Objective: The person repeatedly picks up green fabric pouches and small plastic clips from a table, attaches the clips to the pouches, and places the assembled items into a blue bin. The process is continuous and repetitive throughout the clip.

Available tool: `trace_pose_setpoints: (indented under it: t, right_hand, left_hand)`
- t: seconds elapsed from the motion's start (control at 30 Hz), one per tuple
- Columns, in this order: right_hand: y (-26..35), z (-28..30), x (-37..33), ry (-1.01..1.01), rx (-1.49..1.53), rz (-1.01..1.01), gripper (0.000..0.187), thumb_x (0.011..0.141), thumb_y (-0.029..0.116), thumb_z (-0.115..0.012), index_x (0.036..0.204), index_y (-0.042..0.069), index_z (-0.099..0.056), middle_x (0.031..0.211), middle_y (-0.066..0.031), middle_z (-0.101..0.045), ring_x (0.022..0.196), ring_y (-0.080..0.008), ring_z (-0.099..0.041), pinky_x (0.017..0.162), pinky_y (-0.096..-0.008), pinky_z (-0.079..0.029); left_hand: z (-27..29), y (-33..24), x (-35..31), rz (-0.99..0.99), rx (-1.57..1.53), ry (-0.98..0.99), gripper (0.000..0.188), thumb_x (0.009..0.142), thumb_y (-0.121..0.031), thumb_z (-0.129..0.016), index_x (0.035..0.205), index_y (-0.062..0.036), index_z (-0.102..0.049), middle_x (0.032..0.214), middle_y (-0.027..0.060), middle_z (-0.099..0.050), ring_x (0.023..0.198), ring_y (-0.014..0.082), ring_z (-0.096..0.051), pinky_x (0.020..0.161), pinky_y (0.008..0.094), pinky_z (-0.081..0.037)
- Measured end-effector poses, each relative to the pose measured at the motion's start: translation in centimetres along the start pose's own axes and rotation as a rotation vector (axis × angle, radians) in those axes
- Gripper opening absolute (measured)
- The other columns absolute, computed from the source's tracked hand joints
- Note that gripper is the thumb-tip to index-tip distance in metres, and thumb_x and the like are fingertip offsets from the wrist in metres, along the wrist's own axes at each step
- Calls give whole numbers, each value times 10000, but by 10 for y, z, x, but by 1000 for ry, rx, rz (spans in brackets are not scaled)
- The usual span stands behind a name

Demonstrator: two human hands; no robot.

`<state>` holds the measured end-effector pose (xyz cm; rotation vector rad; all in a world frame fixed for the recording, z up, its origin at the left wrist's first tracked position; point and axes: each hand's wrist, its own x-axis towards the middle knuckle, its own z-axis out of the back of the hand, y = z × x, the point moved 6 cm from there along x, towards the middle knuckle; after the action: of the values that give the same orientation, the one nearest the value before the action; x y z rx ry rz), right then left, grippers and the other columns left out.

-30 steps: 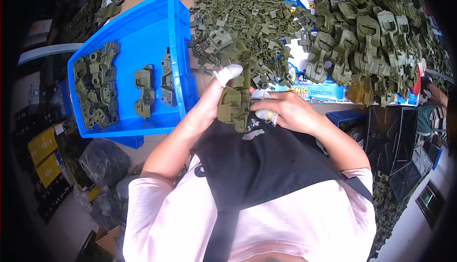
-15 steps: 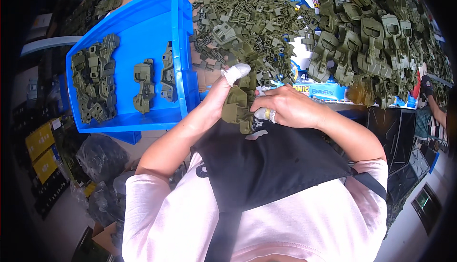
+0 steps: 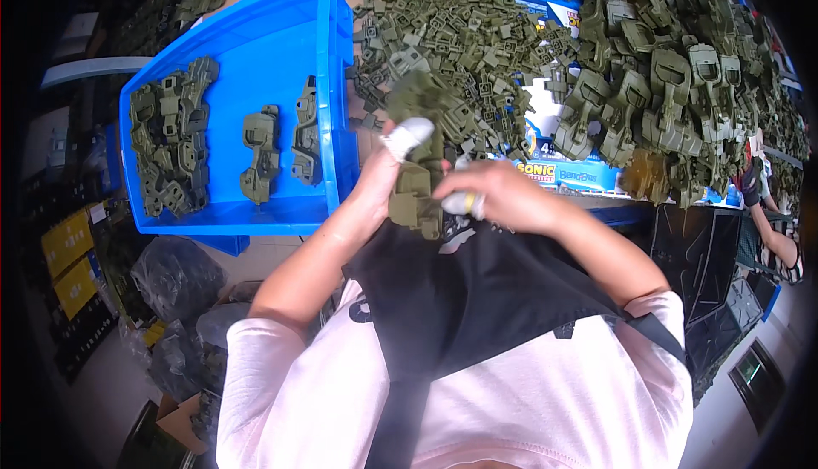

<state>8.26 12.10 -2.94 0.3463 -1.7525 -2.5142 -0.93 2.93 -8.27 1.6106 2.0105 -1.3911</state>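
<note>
My left hand point(image 3: 381, 166) grips an olive-green moulded plastic part point(image 3: 413, 192), long and chunky, in front of my black apron point(image 3: 477, 299). Its thumb, wrapped in a white cover, lies over the part; the upper end of the part is blurred. On the other side, my right hand point(image 3: 511, 196) has its fingers bent, with the index fingertip at the part's right edge. White covers wrap some of its fingertips, one with a yellow band. Whatever sits between those fingers is hidden. Just beyond both hands spreads a heap of small olive-green plastic pieces point(image 3: 477, 43).
To the left stands a tilted blue plastic bin point(image 3: 256, 51) holding several larger green parts point(image 3: 260, 154). More large green parts point(image 3: 665, 86) are piled at the right on printed cardboard point(image 3: 588, 176). Another person's arm point(image 3: 771, 235) shows at the far right. Plastic bags point(image 3: 179, 277) lie lower left.
The held part and my left hand have shifted slightly left. My right hand has turned a little, its index finger now stretching further toward the part. The view has moved slightly.
</note>
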Motion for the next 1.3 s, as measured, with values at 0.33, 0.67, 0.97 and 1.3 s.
trace_pose_setpoints:
  t: [0.33,0.67,0.97,1.3]
  right_hand:
    - [-74,27,19,-554,-164,-195,814,690,79,-638,1397,150,-242,1297,-229,-412,1202,-339,-426,981,-376,-376]
    - [2,22,-1,-495,125,-128,719,832,181,-558,1428,99,-164,1312,-249,-411,1236,-360,-386,1039,-374,-278]
    - [-42,3,-12,-537,1169,-77,677,890,222,-546,1437,125,-159,1370,-120,-361,1209,-184,-394,951,-277,-360]
    - [-10,55,-55,-332,-137,-292,673,768,229,-627,1348,50,-336,1204,-216,-524,1079,-362,-528,914,-396,-423]
  left_hand:
    - [32,-73,10,-390,56,30,553,878,-173,-547,1337,-182,-240,1093,116,-507,912,280,-614,754,407,-541]
    - [-22,-38,21,-527,216,36,762,749,-39,-671,1350,-155,-217,1244,98,-464,1082,215,-520,850,336,-481]
    - [-16,-39,29,-556,122,208,705,776,-120,-667,1348,-156,-257,1247,79,-466,1053,211,-538,877,363,-477]
    - [-140,-55,-54,-1106,1978,440,740,763,-335,-651,1370,-83,-311,1161,203,-520,1136,370,-452,1008,479,-280]
